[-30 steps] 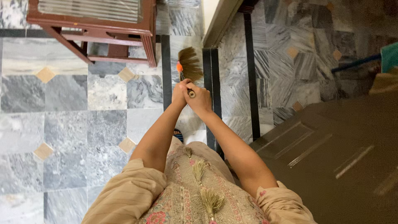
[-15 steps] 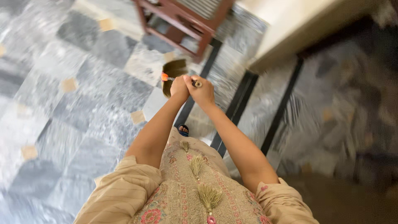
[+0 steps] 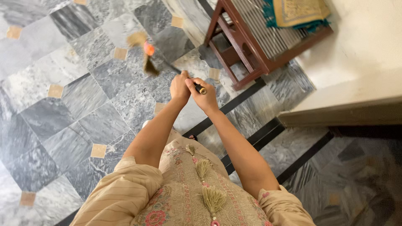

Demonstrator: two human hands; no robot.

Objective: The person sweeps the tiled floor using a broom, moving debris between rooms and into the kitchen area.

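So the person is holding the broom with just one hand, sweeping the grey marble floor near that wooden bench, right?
Not quite: the head view shows both hands on the broom, the left hand and the right hand closed together on its handle. The rest stands: grey marble floor, wooden bench nearby.

Grey marble floor [image 3: 63, 109] w/ tan diamond insets; broom [image 3: 146, 54] straw-brown (orange collar); reddish-brown bench [image 3: 240, 46].
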